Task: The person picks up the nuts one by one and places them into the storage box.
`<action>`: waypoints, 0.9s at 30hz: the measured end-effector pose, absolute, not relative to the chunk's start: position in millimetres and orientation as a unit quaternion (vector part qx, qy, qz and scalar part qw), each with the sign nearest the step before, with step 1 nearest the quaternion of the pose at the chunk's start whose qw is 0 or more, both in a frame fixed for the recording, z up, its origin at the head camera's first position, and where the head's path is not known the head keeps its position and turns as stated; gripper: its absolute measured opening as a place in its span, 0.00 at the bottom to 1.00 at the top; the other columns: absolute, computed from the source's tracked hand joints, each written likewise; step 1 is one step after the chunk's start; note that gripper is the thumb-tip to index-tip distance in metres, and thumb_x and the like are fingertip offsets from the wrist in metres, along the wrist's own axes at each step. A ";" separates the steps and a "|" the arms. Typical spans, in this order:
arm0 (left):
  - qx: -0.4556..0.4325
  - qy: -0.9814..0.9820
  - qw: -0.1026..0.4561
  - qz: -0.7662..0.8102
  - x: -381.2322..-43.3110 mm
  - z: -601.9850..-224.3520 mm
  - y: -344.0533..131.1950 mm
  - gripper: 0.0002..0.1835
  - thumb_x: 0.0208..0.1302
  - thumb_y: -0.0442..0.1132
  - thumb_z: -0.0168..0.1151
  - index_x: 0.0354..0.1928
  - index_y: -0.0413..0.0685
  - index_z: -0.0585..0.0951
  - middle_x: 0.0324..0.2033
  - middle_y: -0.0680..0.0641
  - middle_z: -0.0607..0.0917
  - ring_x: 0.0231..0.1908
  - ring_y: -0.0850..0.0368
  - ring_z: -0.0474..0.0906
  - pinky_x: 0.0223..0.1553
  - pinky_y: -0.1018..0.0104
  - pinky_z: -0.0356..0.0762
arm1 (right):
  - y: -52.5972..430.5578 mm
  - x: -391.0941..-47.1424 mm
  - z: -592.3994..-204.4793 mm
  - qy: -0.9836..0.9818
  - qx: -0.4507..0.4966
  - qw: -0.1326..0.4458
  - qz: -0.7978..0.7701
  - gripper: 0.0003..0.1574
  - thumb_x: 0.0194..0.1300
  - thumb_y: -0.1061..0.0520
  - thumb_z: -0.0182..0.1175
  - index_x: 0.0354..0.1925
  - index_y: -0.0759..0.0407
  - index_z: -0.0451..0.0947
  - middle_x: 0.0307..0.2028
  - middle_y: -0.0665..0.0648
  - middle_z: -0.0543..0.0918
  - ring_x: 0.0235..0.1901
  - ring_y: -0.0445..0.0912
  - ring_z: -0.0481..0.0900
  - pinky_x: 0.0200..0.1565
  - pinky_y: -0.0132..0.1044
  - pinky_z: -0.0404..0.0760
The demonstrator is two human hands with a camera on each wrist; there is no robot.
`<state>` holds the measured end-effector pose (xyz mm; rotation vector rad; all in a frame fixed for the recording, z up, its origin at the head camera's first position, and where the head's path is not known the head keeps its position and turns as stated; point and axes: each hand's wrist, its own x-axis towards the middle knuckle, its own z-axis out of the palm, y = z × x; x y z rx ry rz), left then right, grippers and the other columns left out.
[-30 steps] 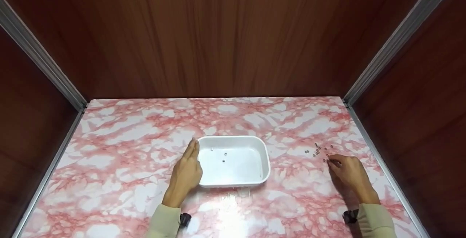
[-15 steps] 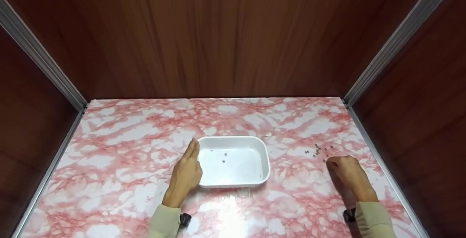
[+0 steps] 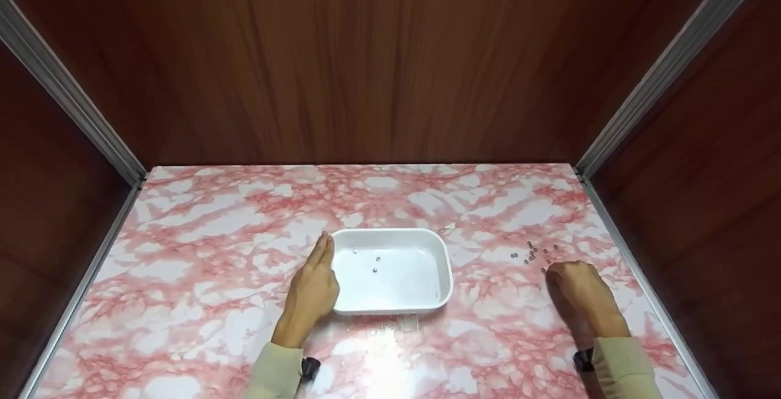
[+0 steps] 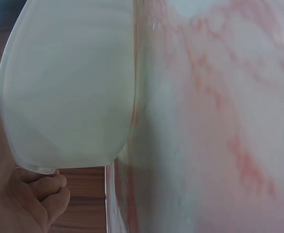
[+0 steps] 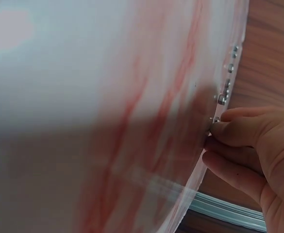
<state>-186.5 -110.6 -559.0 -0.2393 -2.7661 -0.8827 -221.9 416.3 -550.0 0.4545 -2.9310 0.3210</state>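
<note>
My left hand (image 3: 310, 286) lies along the left side of a white rectangular tub (image 3: 396, 312), its fingers straight against the rim in the head view. In the left wrist view the tub's outer wall (image 4: 74, 97) fills the upper left, with fingers (image 4: 49, 187) past its far corner. A few tiny metal pieces (image 3: 374, 270) lie inside the tub. At the right, my right hand (image 3: 583, 289) is down at the table, thumb and forefinger tips together beside several scattered small silvery pieces (image 3: 531, 257) resembling nuts. Whether a piece is between those fingertips I cannot tell.
The table (image 3: 244, 204) has a red and white marbled top. Dark wood-grain panels (image 3: 390, 69) close it in at the back and sides, with metal rails (image 3: 640, 301) along the edges. Light glares off the tabletop in front of the tub.
My right hand has shifted only slightly, its fingers drawn in a little more at the near edge of the scattered pieces. The left hand and the tub have stayed put.
</note>
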 end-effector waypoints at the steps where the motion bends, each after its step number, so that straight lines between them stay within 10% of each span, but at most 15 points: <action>1: -0.080 -0.944 0.113 -0.299 -186.4 -559.1 -110.6 0.30 0.75 0.30 0.48 0.77 0.31 0.64 0.80 0.34 0.63 0.77 0.37 0.66 0.39 0.64 0.82 | 416.5 -221.8 -550.1 -0.979 0.153 0.078 0.107 0.13 0.64 0.73 0.60 0.30 0.60 0.87 0.28 0.60 0.91 0.29 0.57 0.89 0.31 0.49 0.86; 15: -0.082 -0.945 0.128 -0.290 -187.8 -558.3 -109.7 0.29 0.75 0.31 0.48 0.76 0.30 0.66 0.78 0.33 0.66 0.77 0.39 0.66 0.65 0.50 0.80 | 418.4 -221.0 -550.4 -0.980 0.137 0.074 0.126 0.16 0.70 0.71 0.57 0.30 0.57 0.85 0.31 0.63 0.91 0.32 0.62 0.89 0.33 0.55 0.86; 23: -0.085 -0.942 0.125 -0.299 -188.0 -557.6 -109.7 0.29 0.74 0.29 0.47 0.76 0.29 0.66 0.79 0.32 0.65 0.75 0.36 0.69 0.35 0.63 0.84 | 408.9 -220.9 -549.1 -0.971 0.158 0.120 0.134 0.17 0.69 0.70 0.61 0.25 0.56 0.81 0.22 0.58 0.85 0.24 0.49 0.83 0.26 0.45 0.80; 27: -0.081 -0.944 0.127 -0.294 -187.7 -559.5 -110.1 0.29 0.75 0.30 0.47 0.76 0.30 0.66 0.79 0.33 0.65 0.75 0.37 0.69 0.41 0.62 0.86 | 402.3 -222.9 -549.2 -0.964 0.176 0.146 0.139 0.19 0.69 0.70 0.63 0.23 0.55 0.80 0.18 0.53 0.81 0.21 0.40 0.74 0.25 0.38 0.74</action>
